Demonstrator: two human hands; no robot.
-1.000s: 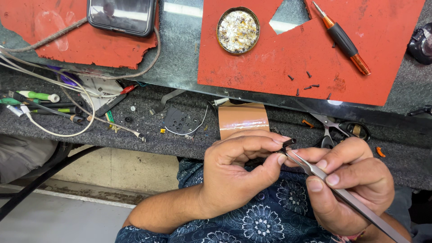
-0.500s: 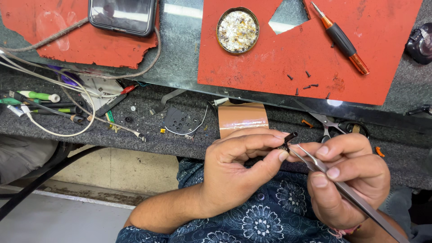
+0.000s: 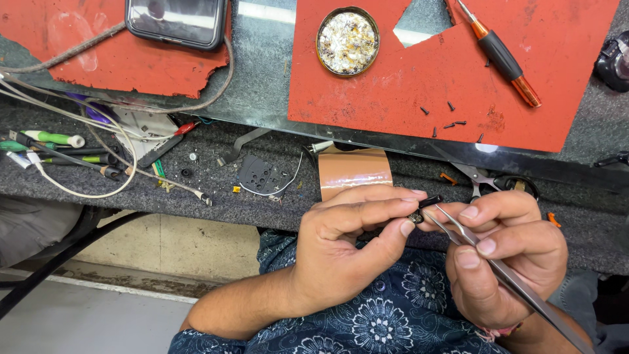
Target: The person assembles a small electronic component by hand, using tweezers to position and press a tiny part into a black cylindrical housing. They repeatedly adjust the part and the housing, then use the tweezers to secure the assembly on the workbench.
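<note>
Over at the far left of the desk [image 3: 262, 98], a bundle of cables [image 3: 78, 141] and a few small tools are lying beside a phone [image 3: 175, 21] that is resting on a red mat [image 3: 85, 49]. Moving right, a round tin [image 3: 347, 40] of pale scraps is sitting on a second red mat [image 3: 393, 85], with loose screws [image 3: 445, 118] and a screwdriver [image 3: 501, 58] further along it. A brown roll of tape [image 3: 354, 169] is standing at the desk edge, just above the hands.

The left hand [image 3: 347, 252] is pinching a small dark part [image 3: 419, 208] between thumb and forefinger, its grip closed on it, out in front of the chest and off the desk. The right hand [image 3: 504, 255] is holding metal tweezers [image 3: 478, 252] in a closed grip, their tips touching the part.

Compared with a second ago, both hands are sitting almost where they were; the tweezers are angling slightly closer in at the part. It looks like fine, steady work on the part, not a change of step.
</note>
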